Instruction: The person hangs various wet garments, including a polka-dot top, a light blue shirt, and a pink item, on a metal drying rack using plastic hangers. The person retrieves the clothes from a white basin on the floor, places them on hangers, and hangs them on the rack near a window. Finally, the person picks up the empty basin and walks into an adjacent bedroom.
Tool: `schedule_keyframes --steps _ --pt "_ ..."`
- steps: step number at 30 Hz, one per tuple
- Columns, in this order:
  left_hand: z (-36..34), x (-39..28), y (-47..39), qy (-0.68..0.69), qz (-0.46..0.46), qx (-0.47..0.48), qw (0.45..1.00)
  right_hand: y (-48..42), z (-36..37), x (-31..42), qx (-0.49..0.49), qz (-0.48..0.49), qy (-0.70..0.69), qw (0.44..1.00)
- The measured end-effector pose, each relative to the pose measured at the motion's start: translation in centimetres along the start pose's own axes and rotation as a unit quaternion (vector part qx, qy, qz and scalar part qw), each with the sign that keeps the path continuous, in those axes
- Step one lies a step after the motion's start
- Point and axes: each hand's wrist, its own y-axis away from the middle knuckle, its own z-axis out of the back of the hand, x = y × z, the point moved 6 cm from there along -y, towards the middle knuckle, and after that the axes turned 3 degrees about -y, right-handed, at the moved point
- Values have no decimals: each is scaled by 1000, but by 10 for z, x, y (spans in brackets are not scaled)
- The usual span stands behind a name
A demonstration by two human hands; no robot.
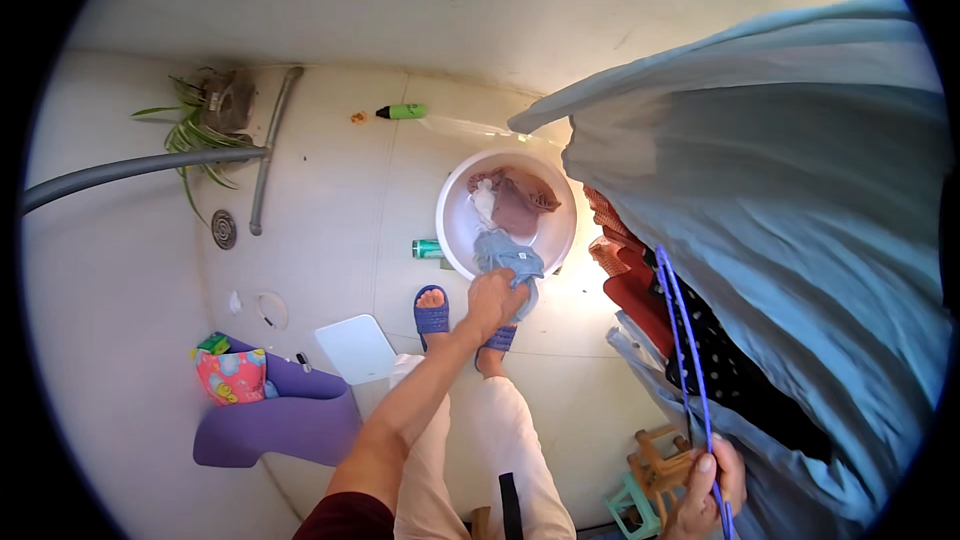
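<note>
A white plastic basin [450,217] on the floor holds a brown garment [517,206] and a small white cloth [484,201]. My left hand [495,301] grips a blue-grey cloth [510,249], part of which lies in the basin while part hangs over its near rim. At the lower right, my right hand [709,491] is closed around a purple-blue clothes hanger [694,360], held upright with no garment on it. Beside the hanger hang a large blue-grey sheet [780,187], a red garment [637,300] and a black polka-dot garment [720,360].
A green can [427,249] stands by the basin; a green bottle [405,112] lies beyond. To the left are a white scale [355,349], a purple mat [285,424], a grey pipe [150,165] and a potted spider plant [199,131]. Small stools [660,461] stand lower right.
</note>
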Motion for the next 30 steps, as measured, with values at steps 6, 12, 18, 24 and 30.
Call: schedule_keyframes --steps 6,12,18,24,30 --pt "66 -40 68 207 81 -77 972 17 -16 -63 19 -113 -186 976" --pt "138 -102 127 319 -20 -96 943 4 -24 -38 49 -77 -274 957" --pt "211 -203 202 254 -201 -156 933 7 -18 23 89 -119 -400 904" --pt "249 -282 268 246 -317 -241 884 -30 -6 107 134 -89 -539 827" --pt "272 -301 326 184 -394 -219 873 -14 43 141 97 16 -567 818"
